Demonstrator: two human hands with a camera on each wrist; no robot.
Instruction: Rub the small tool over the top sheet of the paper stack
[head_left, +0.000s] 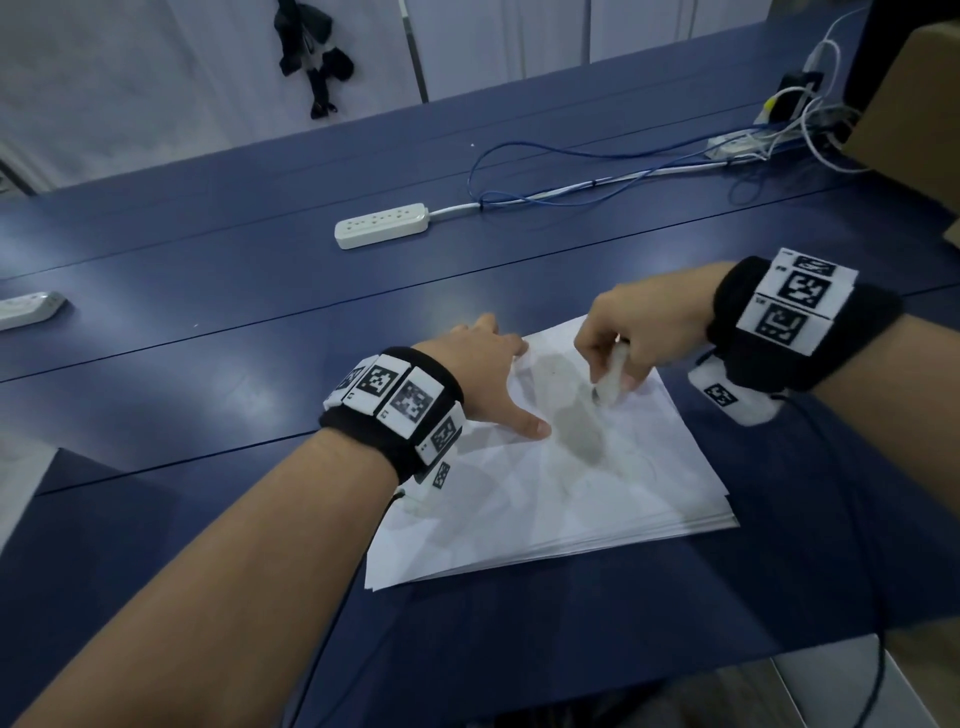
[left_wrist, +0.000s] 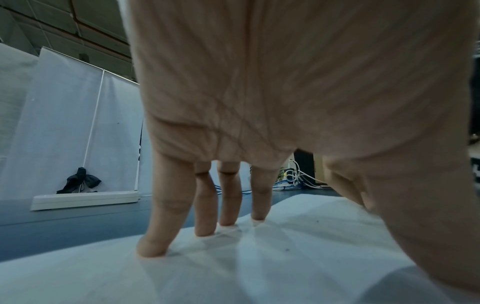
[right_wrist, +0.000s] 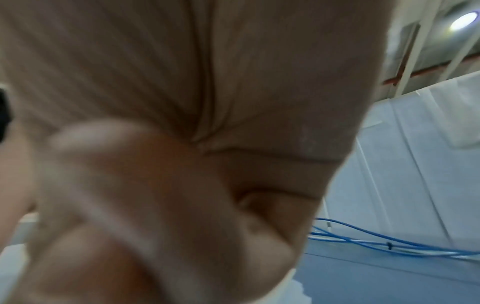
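Paper stack (head_left: 597, 499) lies flat on the blue worktop (head_left: 208, 322), right under both your hands, long axis running from near-left corner to far-right. Your left hand (head_left: 483, 374) is spread flat, fingers (left_wrist: 205, 207) straight, tips pressing the top sheet near its far-left edge, thumb out along the sheet. Your right hand (head_left: 639, 332) sits over the far-right part of the stack, fingers curled round a white pen-like stick (head_left: 610, 376), its lower end touching the paper just beside your left thumb. Stick tilts toward you. Right wrist view is blurred, grip detail not readable there. Both hands are about equally near the stack; the right one holds the tool. Power strip (head_left: 382, 224) and blue cables (head_left: 571, 176) lie well apart, farther back.
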